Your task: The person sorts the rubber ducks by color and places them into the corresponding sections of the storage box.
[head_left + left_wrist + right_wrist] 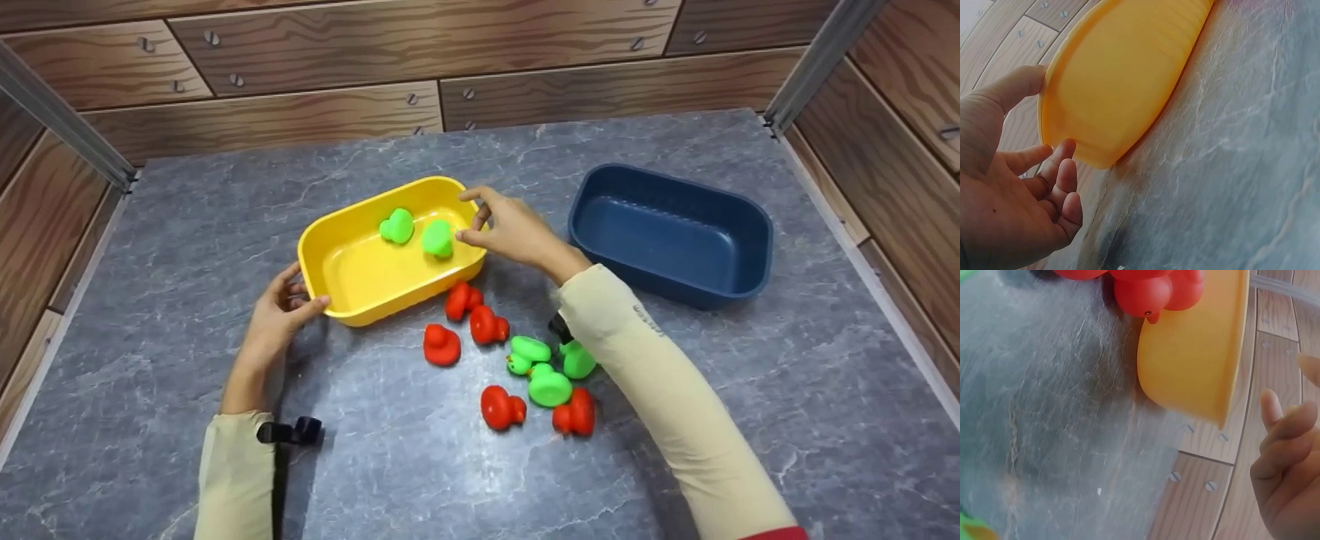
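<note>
A yellow tub (pixel 360 277) stands mid-table with two green ducks (pixel 397 225) (pixel 437 238) inside. My left hand (pixel 300 294) cups the tub's near-left corner, thumb against the rim and relaxed fingers touching the outer wall (pixel 1123 73). My right hand (pixel 472 217) hovers over the tub's right rim, fingers loosely spread and holding nothing, its thumb close to the nearer green duck. In the right wrist view the tub's wall (pixel 1190 360) shows with red ducks (pixel 1143 292) beside it.
Several red ducks (pixel 487 326) and three green ducks (pixel 550 386) lie loose on the grey marble table in front of the tub. An empty dark blue tub (pixel 660 281) stands to the right. Wood-pattern walls enclose the table.
</note>
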Demonstrator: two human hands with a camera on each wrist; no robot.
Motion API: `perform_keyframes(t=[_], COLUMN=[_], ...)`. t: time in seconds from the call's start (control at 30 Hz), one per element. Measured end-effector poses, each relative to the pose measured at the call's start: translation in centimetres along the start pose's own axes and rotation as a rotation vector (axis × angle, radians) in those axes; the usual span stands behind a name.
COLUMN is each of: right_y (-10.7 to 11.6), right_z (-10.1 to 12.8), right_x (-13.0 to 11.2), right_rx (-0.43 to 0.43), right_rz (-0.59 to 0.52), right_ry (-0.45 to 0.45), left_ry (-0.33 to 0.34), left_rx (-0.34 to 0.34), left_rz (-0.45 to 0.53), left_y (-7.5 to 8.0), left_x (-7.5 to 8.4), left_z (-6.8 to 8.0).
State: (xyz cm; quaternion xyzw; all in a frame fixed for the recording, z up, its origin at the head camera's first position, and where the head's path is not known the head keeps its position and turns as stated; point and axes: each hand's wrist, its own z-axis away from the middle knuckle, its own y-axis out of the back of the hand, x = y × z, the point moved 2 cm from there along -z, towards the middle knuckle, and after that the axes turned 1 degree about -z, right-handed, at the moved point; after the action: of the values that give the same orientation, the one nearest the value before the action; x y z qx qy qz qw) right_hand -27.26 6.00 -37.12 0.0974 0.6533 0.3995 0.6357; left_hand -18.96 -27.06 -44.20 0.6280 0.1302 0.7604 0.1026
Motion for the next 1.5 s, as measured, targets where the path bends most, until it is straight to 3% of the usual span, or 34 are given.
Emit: perform_keyframes(t=[0.27, 0.5, 1.0, 1.27, 1.5], right_y=[1.2, 2.7, 4.9, 5.1, 5.0], right_z=[2.1, 4.0, 8.7, 11.0, 12.4], right_x=[-0.4, 0.2, 2.7, 5.0, 7.1], right_rx=[-0.046, -0.076, -0.118, -0.125, -0.138], right_rz=[-0.012, 0.072, 0.215, 0.293, 0.349], right_ry=[0.057, 0.040, 0.019, 0.040, 0.000], left_ry=[0.004, -0.024, 0.032, 0.026, 0.003], left_rx=[0.005, -0.001, 0.014, 0.009, -0.002], left_rz=[0.005, -0.003, 0.003, -0.002, -0.001], left_y=[0.4, 0.4, 0.2, 0.1, 0.1], left_x=[-0.1, -0.2, -0.2, -0.3, -0.1], left_z=[0.4, 0.3, 0.6, 0.3, 0.1])
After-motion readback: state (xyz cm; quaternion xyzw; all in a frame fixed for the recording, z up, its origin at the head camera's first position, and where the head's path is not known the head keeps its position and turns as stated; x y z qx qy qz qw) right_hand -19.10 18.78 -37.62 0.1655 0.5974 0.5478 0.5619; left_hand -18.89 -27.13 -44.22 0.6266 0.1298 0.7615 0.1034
